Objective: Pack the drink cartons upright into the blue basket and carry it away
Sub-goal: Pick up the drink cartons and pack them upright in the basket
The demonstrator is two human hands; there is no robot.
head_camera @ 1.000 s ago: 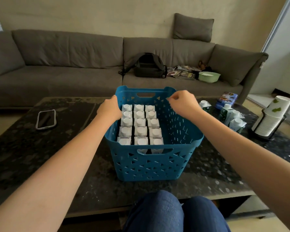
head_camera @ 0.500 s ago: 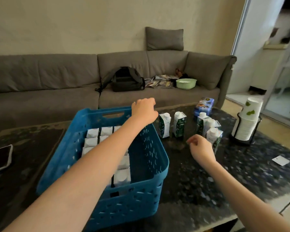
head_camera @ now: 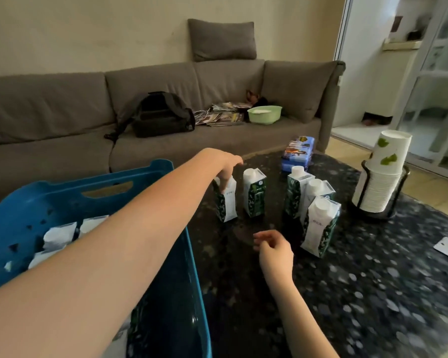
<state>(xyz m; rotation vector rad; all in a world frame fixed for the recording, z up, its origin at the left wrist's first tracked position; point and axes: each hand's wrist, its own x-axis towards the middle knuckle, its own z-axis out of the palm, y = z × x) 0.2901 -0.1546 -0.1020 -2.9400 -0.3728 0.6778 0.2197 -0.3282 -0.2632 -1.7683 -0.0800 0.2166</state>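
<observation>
- Presently, packing step: the left hand reaches across the basket to the leftmost carton on the surface; its fingers curl over the carton's top and pinch it, with the carton upright and, as far as can be seen, resting on the surface.
- Right hand: low over the surface, near the viewer, fingers loosely curled and holding nothing; it lies between the basket and the near carton.
- Basket: blue, at the near left; white carton tops show inside it along its left part, while the right part beside the wall looks free, partly hidden by the forearm.
- Loose cartons: five stand on the surface right of the basket: the gripped one, a second carton just beside it, and three in a close cluster further right.
- Next move, as judged: lift the gripped carton straight up, bring it left over the rim, and lower it upright into the free part; the right hand could take another carton. Carrying comes only after all five are in.
- Writing: cartons are white with a dark green leaf pattern; small print on their faces is too blurred to read. Paper cups at the far right bear green leaf marks, no legible text.
</observation>
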